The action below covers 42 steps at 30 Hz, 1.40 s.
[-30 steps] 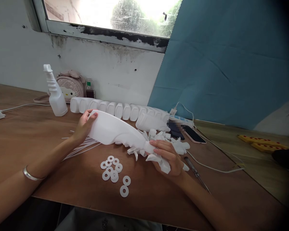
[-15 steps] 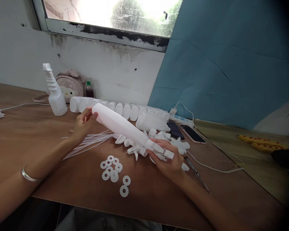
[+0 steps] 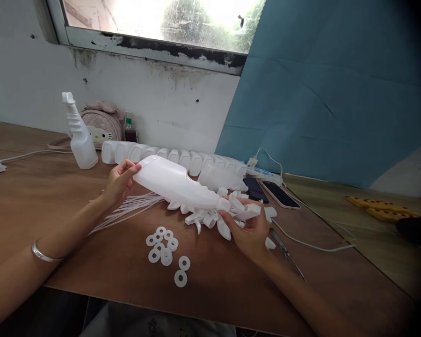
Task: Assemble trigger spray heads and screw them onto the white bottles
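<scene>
A white spray bottle (image 3: 171,180) lies slantwise in the air between my hands, base to the left and neck to the right. My left hand (image 3: 121,182) pinches its base between thumb and fingers. At the neck, my right hand (image 3: 249,227) is closed round the white trigger sprayer head (image 3: 243,211), which sits on the bottle's mouth. Below and behind the neck lies a pile of loose white sprayer heads (image 3: 199,219), partly hidden by the bottle and my right hand. Several flat white washers (image 3: 166,256) lie on the table nearer me.
Thin white tubes (image 3: 129,209) lie below my left hand. An upright spray bottle (image 3: 84,147) stands at left, by a pink bag (image 3: 107,124). Several white bottles (image 3: 173,161) lie in a row behind. Right are a screwdriver (image 3: 284,248), a phone (image 3: 280,194) and a white cable (image 3: 312,250).
The bottle has rolled about its long axis between my hands, and the sprayer head has turned with it. My left hand has shifted slightly; the things on the table stay put.
</scene>
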Each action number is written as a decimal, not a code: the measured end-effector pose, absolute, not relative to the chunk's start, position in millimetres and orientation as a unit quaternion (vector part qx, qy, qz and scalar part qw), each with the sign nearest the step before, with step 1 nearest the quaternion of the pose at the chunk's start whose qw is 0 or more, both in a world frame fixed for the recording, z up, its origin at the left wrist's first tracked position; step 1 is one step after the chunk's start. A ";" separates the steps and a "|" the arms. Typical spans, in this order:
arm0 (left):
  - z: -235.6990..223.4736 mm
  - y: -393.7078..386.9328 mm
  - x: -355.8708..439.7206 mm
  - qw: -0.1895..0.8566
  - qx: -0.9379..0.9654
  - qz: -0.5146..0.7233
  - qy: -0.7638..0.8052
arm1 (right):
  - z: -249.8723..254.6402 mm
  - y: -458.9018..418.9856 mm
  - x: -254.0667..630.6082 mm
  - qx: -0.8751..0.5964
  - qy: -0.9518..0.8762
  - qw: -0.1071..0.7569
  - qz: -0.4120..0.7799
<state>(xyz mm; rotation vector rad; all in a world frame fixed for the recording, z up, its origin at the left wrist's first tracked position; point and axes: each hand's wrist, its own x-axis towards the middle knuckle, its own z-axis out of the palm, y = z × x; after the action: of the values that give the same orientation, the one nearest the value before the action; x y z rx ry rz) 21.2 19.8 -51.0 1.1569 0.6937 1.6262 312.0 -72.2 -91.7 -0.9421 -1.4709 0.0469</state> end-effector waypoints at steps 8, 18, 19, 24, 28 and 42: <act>-52.9 24.4 16.2 0.496 0.516 0.630 0.302 | -85.9 -72.0 312.0 -0.444 -0.610 0.653 0.063; -57.2 30.4 8.3 0.560 0.572 0.505 0.323 | -84.7 -67.7 316.0 -0.455 -0.598 0.657 0.061; -57.6 30.7 8.3 0.558 0.572 0.510 0.318 | -84.9 -68.0 315.9 -0.452 -0.600 0.658 0.062; -54.0 27.1 11.0 0.553 0.573 0.534 0.286 | -85.9 -70.7 313.8 -0.451 -0.608 0.651 0.057; -47.0 19.4 14.7 0.571 0.563 0.534 0.268 | -83.6 -71.6 312.1 -0.414 -0.630 0.656 0.033; -50.6 26.1 10.8 0.616 0.428 0.586 0.307 | -74.4 -79.1 314.0 -0.195 -0.827 0.492 -0.188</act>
<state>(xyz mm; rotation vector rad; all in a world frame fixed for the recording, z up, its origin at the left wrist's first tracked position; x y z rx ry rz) 10.8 26.1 -50.6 0.9848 0.7062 1.3502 314.0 -79.1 -74.4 -0.4744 -2.0077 -0.4569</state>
